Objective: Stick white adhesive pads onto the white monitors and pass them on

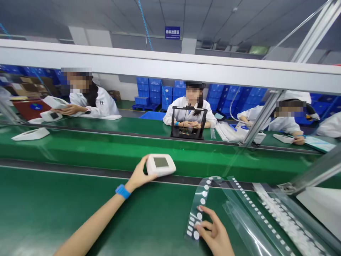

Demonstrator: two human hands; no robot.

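White device [164,170], screen [161,162] toward camera, long axis crosswise, snug in spread left fingers [144,161]; right fingers [210,212] half-open at sticker strip [204,193].

The frame's bottom edge crops the left forearm [98,218], the right hand [215,232] and clear strips [262,217] along the right side of the table [149,220]. Near the table's far edge, some fingers of the left hand [139,174] vanish behind a white device [161,165]. The lower line of a blue sign [172,32] is too small to read.
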